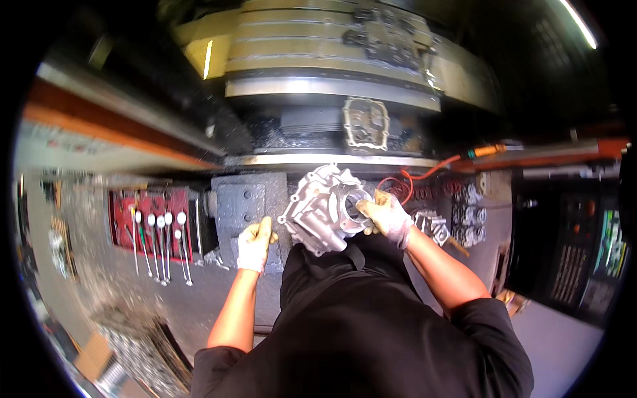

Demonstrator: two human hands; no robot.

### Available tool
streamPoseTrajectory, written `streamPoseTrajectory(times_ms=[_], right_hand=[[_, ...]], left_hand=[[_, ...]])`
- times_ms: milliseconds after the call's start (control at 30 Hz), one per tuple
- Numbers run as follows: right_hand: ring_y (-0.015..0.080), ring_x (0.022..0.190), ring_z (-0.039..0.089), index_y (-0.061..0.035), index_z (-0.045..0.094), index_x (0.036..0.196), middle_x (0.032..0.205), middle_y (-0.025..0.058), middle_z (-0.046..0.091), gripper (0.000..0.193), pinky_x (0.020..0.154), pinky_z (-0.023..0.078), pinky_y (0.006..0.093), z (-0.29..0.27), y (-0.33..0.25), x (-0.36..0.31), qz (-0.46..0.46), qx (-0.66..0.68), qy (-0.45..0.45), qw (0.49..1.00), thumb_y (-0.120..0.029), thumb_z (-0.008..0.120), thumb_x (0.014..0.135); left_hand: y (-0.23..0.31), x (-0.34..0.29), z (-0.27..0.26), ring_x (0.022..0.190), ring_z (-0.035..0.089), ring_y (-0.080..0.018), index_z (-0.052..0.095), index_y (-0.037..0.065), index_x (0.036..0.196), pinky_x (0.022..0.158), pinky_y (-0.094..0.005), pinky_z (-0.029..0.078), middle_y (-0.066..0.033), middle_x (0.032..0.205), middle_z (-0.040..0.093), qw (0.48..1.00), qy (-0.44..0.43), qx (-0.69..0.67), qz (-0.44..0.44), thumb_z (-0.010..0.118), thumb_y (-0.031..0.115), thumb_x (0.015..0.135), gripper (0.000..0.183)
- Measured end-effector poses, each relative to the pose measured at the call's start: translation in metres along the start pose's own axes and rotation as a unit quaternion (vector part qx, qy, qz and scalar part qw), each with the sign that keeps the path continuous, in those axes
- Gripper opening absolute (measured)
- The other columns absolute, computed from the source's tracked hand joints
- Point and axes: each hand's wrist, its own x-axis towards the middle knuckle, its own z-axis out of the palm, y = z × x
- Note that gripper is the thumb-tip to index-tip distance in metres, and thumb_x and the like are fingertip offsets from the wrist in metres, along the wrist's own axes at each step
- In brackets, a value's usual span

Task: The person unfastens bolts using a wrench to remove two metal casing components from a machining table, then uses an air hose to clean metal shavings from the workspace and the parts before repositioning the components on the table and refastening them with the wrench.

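A silvery cast metal housing [318, 212] with a round bore and bolt lugs along its edge is in front of my body, near the middle of the view. My right hand [385, 213], in a pale glove, grips it by the rim of the bore, the thumb at the opening. To the left of the housing, apart from it, my left hand [255, 244] is gloved too, its fingers curled closed; whatever they may hold is hidden. Just behind that hand is a blue-grey block [232, 205] with round holes.
Ahead is a machine bed [285, 50] with a dark fixture [391, 40]. Below it a flat cast frame [365, 124] leans. At left, a red tray [123, 222] holds several dial gauges [161, 232]. A red hose [431, 171] and more castings [468, 215] are at right, beside a control panel [577, 245].
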Motion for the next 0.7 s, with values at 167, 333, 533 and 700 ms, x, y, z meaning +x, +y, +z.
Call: streamPoseTrajectory(times_ms=[167, 333, 533, 700], right_hand=[[0.0177, 0.057, 0.067, -0.0026, 0.065, 0.109, 0.077, 0.0094, 0.069, 0.025, 0.047, 0.055, 0.0270, -0.066, 0.043, -0.029, -0.004, 0.154, -0.056, 0.986, -0.025, 0.067, 0.097], [0.0254, 0.091, 0.074, -0.0048, 0.056, 0.130, 0.116, 0.0149, 0.070, 0.042, 0.058, 0.060, 0.0348, -0.085, 0.122, 0.016, 0.024, 0.397, -0.197, 0.896, -0.034, 0.061, 0.100], [0.0334, 0.131, 0.057, -0.0199, 0.046, 0.155, 0.150, 0.0130, 0.058, 0.075, 0.111, 0.043, 0.0436, -0.210, 0.314, 0.105, 0.155, 0.016, 0.142, 0.977, -0.066, 0.055, 0.097], [0.0329, 0.110, 0.062, -0.0195, 0.044, 0.156, 0.146, 0.0105, 0.060, 0.087, 0.097, 0.047, 0.0543, -0.277, 0.367, 0.092, 0.235, 0.277, 0.177, 0.915, -0.077, 0.053, 0.092]], left_hand=[[0.057, -0.036, 0.052, 0.094, 0.066, -0.0279, 0.064, 0.008, 0.122, 0.085, -0.0447, 0.055, -0.0114, 0.108, 0.068, 0.929, -0.219, -0.285, -0.083, 0.067, 0.059, 0.094, 0.059], [0.123, -0.049, 0.115, 0.090, 0.066, -0.0340, 0.063, 0.005, 0.115, 0.089, -0.0555, 0.052, -0.0130, 0.094, 0.068, 0.719, -0.500, -0.479, -0.051, 0.058, 0.079, 0.088, 0.079], [0.169, -0.033, 0.256, 0.094, 0.070, -0.0299, 0.059, 0.002, 0.122, 0.092, -0.0449, 0.058, -0.0148, 0.098, 0.070, 0.917, -0.178, -0.247, -0.257, 0.067, 0.063, 0.093, 0.068], [0.155, -0.046, 0.250, 0.084, 0.066, -0.0315, 0.064, 0.003, 0.106, 0.084, -0.0467, 0.056, -0.0128, 0.092, 0.068, 0.900, -0.247, -0.252, -0.257, 0.062, 0.058, 0.097, 0.056]])
